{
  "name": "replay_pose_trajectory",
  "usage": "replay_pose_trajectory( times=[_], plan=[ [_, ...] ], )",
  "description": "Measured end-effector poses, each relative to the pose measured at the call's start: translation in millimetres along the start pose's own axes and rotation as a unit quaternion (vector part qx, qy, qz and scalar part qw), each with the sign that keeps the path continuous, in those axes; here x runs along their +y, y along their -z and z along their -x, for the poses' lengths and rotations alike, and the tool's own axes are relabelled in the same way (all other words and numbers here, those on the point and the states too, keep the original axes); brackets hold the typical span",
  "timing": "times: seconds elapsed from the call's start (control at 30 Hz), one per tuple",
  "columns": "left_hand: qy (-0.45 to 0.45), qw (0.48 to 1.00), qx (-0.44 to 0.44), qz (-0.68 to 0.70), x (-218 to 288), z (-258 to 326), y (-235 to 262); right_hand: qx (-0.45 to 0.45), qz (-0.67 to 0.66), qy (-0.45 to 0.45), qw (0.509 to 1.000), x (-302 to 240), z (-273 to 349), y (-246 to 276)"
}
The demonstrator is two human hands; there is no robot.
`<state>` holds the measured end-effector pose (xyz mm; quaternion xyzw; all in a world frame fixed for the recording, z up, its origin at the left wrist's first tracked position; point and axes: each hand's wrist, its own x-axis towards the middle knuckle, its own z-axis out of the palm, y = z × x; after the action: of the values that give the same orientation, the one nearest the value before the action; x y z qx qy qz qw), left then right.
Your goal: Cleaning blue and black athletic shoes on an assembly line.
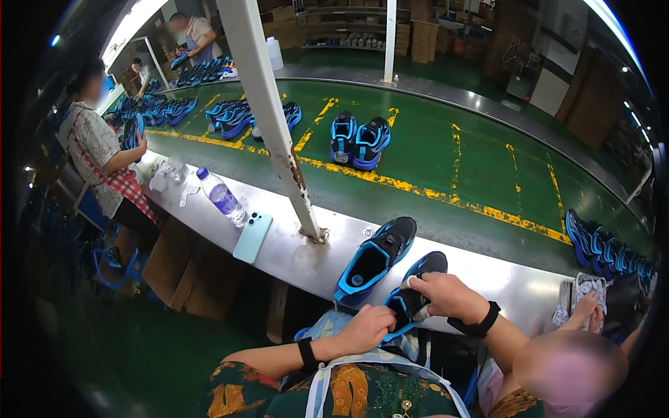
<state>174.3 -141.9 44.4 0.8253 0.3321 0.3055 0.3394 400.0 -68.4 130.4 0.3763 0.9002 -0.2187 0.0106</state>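
A black and blue sneaker (430, 263) lies at the front edge of the metal bench, its opening toward me. My left hand (368, 327) is closed on its heel end, the fingertips at the collar. My right hand (449, 296) grips the side of the opening, with something white, perhaps finger wraps, on its fingers. What those fingers do inside the shoe is partly hidden. Just left of it, a matching sneaker (380, 258) sits upright on the bench, its insole visible and neither hand touching it.
Along the metal bench (481, 275) stand a white post (268, 104), a pale green phone (253, 237) and a water bottle (221, 196). A sneaker pair (359, 141) rests on the green conveyor belt (425, 153). Co-workers are at left and close right; more shoes (605, 249) line the right.
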Motion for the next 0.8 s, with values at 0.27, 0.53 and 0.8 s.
replay_pose_trajectory(
  times=[0.27,0.53,0.8],
  plan=[
    [0.021,0.998,0.055,0.007,-9.4,-16.4,-2.3,-0.036,0.024,0.026,0.999,-9.7,19.7,1.4],
    [0.428,0.785,-0.155,0.421,8.0,-44.0,29.1,-0.148,0.054,0.006,0.988,-15.2,-18.0,7.5],
    [0.431,0.777,-0.088,0.450,11.6,-41.1,4.8,0.108,-0.323,-0.016,0.940,7.7,30.8,-27.2]
  ],
)
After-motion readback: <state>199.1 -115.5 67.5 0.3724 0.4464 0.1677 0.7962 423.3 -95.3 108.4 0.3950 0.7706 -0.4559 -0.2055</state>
